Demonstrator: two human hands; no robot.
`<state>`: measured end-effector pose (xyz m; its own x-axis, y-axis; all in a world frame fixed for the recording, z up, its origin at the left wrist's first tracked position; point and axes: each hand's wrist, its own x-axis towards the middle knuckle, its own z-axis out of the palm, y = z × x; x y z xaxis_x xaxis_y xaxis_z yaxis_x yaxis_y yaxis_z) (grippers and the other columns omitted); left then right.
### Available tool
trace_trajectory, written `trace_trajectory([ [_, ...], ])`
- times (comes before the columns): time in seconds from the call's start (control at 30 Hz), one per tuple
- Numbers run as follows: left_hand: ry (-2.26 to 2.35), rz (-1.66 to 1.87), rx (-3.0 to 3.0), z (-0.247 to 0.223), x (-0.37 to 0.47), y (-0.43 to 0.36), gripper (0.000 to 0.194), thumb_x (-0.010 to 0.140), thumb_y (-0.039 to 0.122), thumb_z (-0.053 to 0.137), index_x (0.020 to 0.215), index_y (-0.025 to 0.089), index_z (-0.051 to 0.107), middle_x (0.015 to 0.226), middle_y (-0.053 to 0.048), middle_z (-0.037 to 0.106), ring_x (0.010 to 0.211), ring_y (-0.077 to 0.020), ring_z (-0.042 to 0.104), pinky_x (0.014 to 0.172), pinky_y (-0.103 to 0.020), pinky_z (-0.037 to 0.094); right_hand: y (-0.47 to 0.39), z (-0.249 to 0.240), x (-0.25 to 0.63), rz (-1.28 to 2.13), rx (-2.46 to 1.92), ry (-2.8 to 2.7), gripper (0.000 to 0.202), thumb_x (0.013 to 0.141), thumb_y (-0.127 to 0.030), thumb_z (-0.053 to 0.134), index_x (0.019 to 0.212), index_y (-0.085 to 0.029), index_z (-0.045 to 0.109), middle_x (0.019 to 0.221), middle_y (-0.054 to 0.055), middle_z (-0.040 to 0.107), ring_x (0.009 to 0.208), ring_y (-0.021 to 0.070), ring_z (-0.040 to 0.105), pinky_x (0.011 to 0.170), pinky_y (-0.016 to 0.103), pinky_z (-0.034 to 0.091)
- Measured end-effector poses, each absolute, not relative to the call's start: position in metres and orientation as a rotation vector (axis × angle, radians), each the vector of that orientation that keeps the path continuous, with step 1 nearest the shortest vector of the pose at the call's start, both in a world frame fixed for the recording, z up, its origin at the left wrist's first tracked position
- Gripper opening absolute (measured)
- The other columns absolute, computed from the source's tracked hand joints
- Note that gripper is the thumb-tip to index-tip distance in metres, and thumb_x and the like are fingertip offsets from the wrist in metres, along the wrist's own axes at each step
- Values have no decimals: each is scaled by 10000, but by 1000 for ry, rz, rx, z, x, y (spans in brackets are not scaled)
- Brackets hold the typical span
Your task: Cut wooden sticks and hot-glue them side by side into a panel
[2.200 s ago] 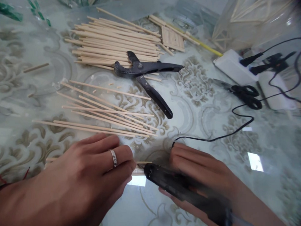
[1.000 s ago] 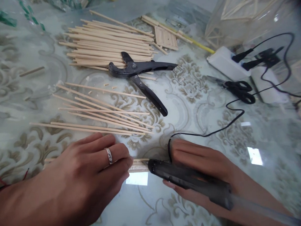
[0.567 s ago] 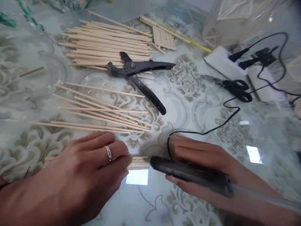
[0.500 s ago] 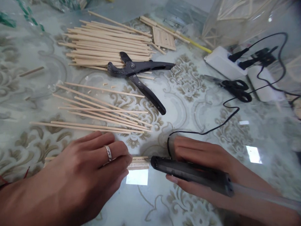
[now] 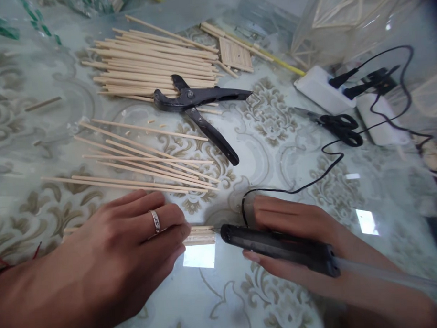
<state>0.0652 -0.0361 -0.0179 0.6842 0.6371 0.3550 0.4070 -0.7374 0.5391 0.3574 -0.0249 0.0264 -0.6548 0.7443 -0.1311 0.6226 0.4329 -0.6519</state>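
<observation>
Head view. Left hand (image 5: 131, 248): palm down, fingers (image 5: 166, 218) bent close together, holding a flat strip of pale wooden sticks (image 5: 203, 235) against the glossy, patterned pale surface (image 5: 228, 300); a short length of it shows right of the fingertips. Silver-coloured ring (image 5: 155, 221) on one finger. Right hand (image 5: 295, 216): fingers curled round a black plastic glue gun (image 5: 278, 245), translucent rod (image 5: 380, 271) at its rear. Gun tip at the strip's right end; contact cannot be told. Thin black cord (image 5: 305, 187) runs from beside the right hand, past black-handled scissors (image 5: 339, 127), well to the right. Just beyond the left hand: loose thin wooden sticks (image 5: 150, 159), several crossing. Farther: black pliers-shaped cutter (image 5: 190, 94), lying partly over the near edge of a pile of pale wooden sticks (image 5: 154, 66). Right of pile: small squarish panel of pale sticks (image 5: 236, 55). Near the scissors: white plastic power strip (image 5: 322, 89), black plugs (image 5: 344, 78) inserted.
</observation>
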Motion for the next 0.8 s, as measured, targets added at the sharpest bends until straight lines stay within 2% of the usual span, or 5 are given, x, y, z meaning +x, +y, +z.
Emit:
trace_trajectory([
  [0.2,796,746,2470,-19,64,-37,152,1105,140,552,1161,160,692,1067,-7,767,989,-176,713,887,-366,591,-26,26,358,1028,-1196,-2478,285,961,-132,645,733,-246,516,665,-29,529,636,158,543,561,298,431],
  [0.37,762,741,2480,-21,66,-34,133,1094,146,568,1145,158,690,1056,-16,763,980,-198,713,832,-387,586,-25,24,360,1073,-1186,-2438,315,935,-219,747,731,-225,507,661,-60,495,618,115,506,540,246,389],
  [0.8,778,728,2510,-20,66,-34,145,1101,145,530,1119,174,670,1035,-16,750,931,-208,711,762,-391,578,-25,23,361,1090,-1237,-2462,321,973,-245,719,723,-212,521,666,-47,498,621,119,504,551,258,409],
])
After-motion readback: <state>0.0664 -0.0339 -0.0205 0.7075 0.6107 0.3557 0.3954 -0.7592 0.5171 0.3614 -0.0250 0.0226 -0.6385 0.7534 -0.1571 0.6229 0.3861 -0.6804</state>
